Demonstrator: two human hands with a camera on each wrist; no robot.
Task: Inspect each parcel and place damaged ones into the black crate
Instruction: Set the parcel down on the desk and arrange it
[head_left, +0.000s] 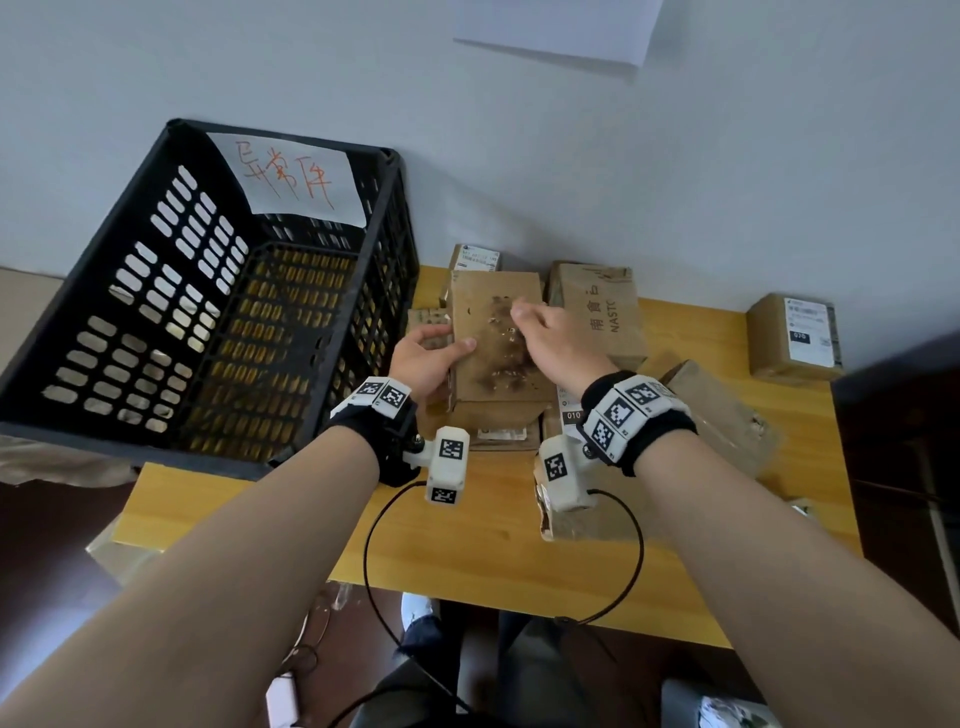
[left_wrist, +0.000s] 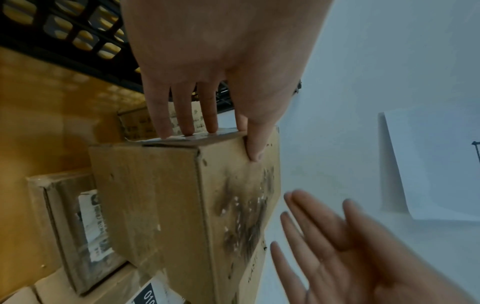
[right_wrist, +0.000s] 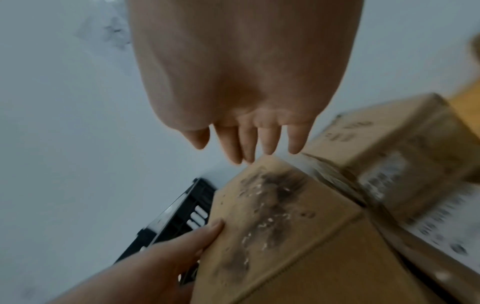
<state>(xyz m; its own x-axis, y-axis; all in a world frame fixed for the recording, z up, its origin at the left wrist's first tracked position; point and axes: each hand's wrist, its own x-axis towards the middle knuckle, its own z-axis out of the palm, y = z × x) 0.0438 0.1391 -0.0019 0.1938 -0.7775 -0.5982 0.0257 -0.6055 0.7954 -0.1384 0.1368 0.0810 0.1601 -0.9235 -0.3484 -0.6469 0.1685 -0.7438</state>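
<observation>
Stained parcel (head_left: 496, 338) held up for inspection at the frame's centre

The left hand (head_left: 428, 361) clamps its left edge, thumb on the blotched face, fingers behind, steadying it above the piled boxes (head_left: 602, 312); the right hand (head_left: 553, 343) hovers over it, fingers spread, gripping nothing. Black crate (head_left: 156, 415) waits left, probably its destination

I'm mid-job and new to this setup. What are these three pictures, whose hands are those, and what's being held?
No machine: a person's bare hands, with cameras strapped to the wrists. The big picture looks down from a head camera; the other two look along each hand. The left hand grips a stained cardboard parcel by its edge, thumb on the dirty face. The right hand hovers open by it, holding nothing. More parcels lie on the yellow table. The black crate stands at the left.
</observation>
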